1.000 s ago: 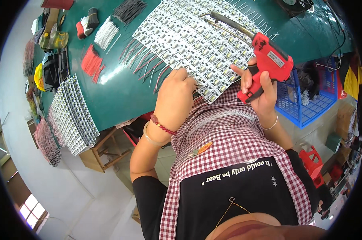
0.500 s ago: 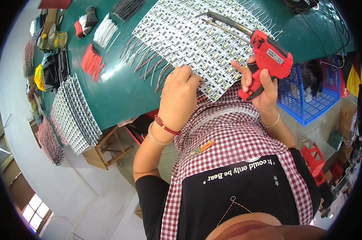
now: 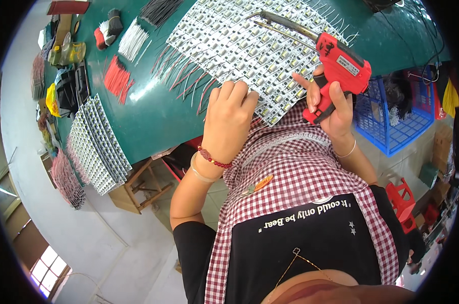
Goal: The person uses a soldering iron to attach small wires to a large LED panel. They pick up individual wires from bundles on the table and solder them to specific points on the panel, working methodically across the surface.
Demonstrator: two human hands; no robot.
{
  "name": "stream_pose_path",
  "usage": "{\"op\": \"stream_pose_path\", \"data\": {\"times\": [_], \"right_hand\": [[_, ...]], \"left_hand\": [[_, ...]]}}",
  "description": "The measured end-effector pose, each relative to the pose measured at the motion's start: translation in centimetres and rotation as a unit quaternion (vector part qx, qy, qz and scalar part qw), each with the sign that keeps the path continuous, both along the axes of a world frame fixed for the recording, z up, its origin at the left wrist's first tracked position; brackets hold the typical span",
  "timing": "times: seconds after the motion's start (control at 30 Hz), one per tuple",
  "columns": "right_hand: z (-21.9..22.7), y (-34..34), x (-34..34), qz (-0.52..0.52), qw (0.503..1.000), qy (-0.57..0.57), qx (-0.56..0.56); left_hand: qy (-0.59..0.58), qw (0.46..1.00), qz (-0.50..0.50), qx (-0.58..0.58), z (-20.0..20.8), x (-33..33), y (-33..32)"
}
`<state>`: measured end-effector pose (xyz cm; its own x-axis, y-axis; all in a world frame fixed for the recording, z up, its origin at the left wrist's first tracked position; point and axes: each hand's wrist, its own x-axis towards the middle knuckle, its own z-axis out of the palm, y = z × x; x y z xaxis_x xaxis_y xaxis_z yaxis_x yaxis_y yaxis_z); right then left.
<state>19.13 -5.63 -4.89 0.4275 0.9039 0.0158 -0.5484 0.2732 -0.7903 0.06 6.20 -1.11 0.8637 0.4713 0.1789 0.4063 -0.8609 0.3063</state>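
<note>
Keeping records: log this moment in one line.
left hand: at circuit-board sheet | right hand: holds red soldering gun | table: red wires

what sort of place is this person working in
Probably a small electronics assembly workshop: the right hand holds what looks like a red soldering gun, over a sheet of small circuit boards, and red wires and white wires lie in separate piles on the green table.
</note>
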Motion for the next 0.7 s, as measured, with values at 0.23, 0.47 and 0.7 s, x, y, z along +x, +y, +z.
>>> {"op": "stream_pose_path", "data": {"times": [0.23, 0.47, 0.7], "right_hand": [[-0.4, 0.0, 0.0, -0.007, 1.0, 0.006, 0.002], [-0.3, -0.2, -0.1, -0.002, 0.999, -0.023, -0.028], [-0.6, -0.2, 0.1, -0.001, 0.999, -0.035, -0.019]], "left_hand": [[0.041, 0.997, -0.027, 0.059, 0.1, -0.2, -0.3], [0.038, 0.997, -0.028, 0.054, 0.3, -0.3, -0.5], [0.042, 0.998, -0.01, 0.046, -0.1, -0.6, -1.0]]}}
